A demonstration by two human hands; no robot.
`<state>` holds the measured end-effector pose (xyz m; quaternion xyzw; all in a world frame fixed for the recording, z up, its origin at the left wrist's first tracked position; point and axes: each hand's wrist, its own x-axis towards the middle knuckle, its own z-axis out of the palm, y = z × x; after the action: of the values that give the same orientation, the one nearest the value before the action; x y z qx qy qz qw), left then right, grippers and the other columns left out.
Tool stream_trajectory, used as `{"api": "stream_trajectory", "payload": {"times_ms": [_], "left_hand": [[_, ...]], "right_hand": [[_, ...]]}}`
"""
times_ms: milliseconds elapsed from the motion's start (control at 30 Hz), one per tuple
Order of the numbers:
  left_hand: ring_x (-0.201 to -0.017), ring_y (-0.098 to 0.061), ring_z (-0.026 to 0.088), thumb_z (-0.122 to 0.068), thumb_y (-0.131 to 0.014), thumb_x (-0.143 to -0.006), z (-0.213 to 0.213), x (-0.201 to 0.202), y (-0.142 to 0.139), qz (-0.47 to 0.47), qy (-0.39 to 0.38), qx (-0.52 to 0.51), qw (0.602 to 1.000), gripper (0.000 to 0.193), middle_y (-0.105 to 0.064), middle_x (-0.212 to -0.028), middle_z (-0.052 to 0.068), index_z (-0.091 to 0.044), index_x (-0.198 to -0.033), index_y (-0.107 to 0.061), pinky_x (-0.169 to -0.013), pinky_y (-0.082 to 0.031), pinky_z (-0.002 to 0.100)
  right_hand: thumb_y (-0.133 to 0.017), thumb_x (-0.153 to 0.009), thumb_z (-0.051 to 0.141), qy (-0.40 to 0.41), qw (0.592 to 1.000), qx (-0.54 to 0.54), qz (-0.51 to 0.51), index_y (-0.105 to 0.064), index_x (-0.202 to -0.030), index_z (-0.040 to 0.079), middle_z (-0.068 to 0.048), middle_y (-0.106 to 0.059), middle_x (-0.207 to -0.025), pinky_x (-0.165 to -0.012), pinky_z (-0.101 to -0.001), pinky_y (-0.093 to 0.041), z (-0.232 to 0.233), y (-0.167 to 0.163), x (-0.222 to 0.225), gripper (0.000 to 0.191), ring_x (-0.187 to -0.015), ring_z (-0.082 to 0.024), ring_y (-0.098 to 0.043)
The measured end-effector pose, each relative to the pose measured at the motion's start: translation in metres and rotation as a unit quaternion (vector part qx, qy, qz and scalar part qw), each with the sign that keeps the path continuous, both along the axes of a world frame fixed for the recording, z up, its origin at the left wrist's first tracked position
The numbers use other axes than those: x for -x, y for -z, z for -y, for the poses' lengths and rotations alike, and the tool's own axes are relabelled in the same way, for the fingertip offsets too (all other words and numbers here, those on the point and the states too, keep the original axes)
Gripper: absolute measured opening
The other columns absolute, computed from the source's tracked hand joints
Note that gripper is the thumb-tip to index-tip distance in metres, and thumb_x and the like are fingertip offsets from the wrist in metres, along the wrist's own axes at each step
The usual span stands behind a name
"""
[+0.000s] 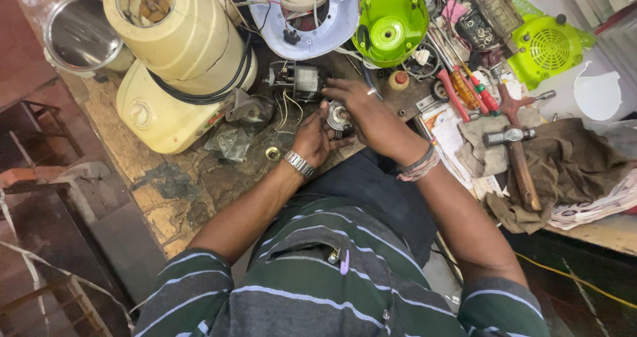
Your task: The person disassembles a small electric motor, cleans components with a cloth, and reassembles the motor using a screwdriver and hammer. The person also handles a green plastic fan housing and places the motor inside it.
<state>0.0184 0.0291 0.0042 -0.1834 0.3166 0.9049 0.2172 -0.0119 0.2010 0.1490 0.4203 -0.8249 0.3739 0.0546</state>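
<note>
- Where the frame's middle band runs, a worn workbench [172, 197] with a stained, patchy brown top carries the clutter; dark floor and metal framing show at the lower left, and a dim floor with a yellow cord [577, 280] shows at the lower right.
- At the upper left stands a steel bowl [79, 35], and just beside it a cream mixer base [159, 114] lies with a cream housing [176, 25] on top, a black cable [212, 91] looped around it.
- At top centre sit a pale round cover [302, 11] and a green dome-shaped part [391, 21]; a green vented cover [547, 45] and a white cup [597, 94] sit at the upper right.
- Right of centre, red-handled screwdrivers [468, 91] lie near a hammer [517, 161] resting on a brown rag [570, 164].
- A small electric motor [298, 81] with loose wires sits on the bench just above the hands.
- The left hand [312, 138], a metal watch on its wrist, curls its fingers partly closed around a small round metal part [338, 118], cupping it from the left.
- The right hand [368, 114], thread bands at its wrist, lies over the same part from the right, fingers bent and pressed on its upper edge.
- The round metal part sits between both hands, slightly above the frame's centre, just below the motor; whether it rests on the bench I cannot tell.
</note>
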Motion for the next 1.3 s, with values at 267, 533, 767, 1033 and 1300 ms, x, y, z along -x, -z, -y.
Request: {"api": "stream_trajectory", "payload": {"times_ms": [267,533,767,1033,1300], "left_hand": [[-0.098,-0.073,0.025,-0.045,-0.052,-0.104,0.0,-0.001,-0.001,0.002,0.0,-0.01,1.0,0.041,-0.072,-0.113,0.009,-0.011,-0.125,-0.06,-0.078,-0.064,0.051],[-0.098,-0.073,0.025,-0.043,-0.052,-0.104,-0.001,0.0,0.002,0.004,0.0,-0.006,1.0,0.038,-0.073,-0.111,0.007,-0.011,-0.124,-0.059,-0.077,-0.064,0.051],[-0.102,-0.072,0.026,-0.042,-0.052,-0.106,-0.001,-0.001,-0.004,-0.01,-0.002,-0.007,1.0,0.04,-0.072,-0.118,0.009,-0.01,-0.128,-0.059,-0.079,-0.063,0.052],[-0.107,-0.072,0.028,-0.043,-0.054,-0.102,-0.003,0.001,-0.011,0.025,-0.014,0.034,0.999,0.046,-0.07,-0.124,0.012,-0.007,-0.13,-0.056,-0.078,-0.064,0.053],[-0.106,-0.072,0.028,-0.044,-0.055,-0.102,-0.005,0.0,-0.009,0.008,-0.012,0.038,0.999,0.045,-0.071,-0.121,0.012,-0.008,-0.129,-0.057,-0.078,-0.065,0.054]], "right_hand": [[-0.066,-0.093,0.001,0.139,0.974,-0.12,0.129,-0.064,-0.138,0.018,-0.012,-0.069,-0.116,-0.094,-0.0424,-0.055,0.004,-0.005,-0.008,0.048,-0.11,-0.032,-0.069],[-0.054,-0.076,-0.016,-0.006,0.996,0.014,0.086,-0.06,-0.133,0.007,-0.019,-0.067,-0.114,-0.085,-0.0422,-0.056,0.002,-0.011,0.001,0.062,-0.101,-0.037,-0.069],[-0.067,-0.084,-0.006,0.17,0.978,-0.118,0.021,-0.064,-0.137,0.007,-0.017,-0.069,-0.098,-0.074,-0.0486,-0.051,0.005,0.01,-0.017,0.055,-0.087,-0.039,-0.067],[-0.075,-0.095,0.003,0.341,0.94,0.001,-0.013,-0.071,-0.111,0.006,-0.015,-0.07,-0.105,-0.086,-0.0449,-0.052,-0.102,0.036,-0.035,0.017,-0.098,-0.036,-0.067],[-0.072,-0.082,-0.002,0.387,0.916,-0.086,-0.064,-0.068,-0.108,-0.002,-0.023,-0.065,-0.117,-0.094,-0.0497,-0.049,-0.131,0.136,0.005,0.027,-0.111,-0.042,-0.059]]}}
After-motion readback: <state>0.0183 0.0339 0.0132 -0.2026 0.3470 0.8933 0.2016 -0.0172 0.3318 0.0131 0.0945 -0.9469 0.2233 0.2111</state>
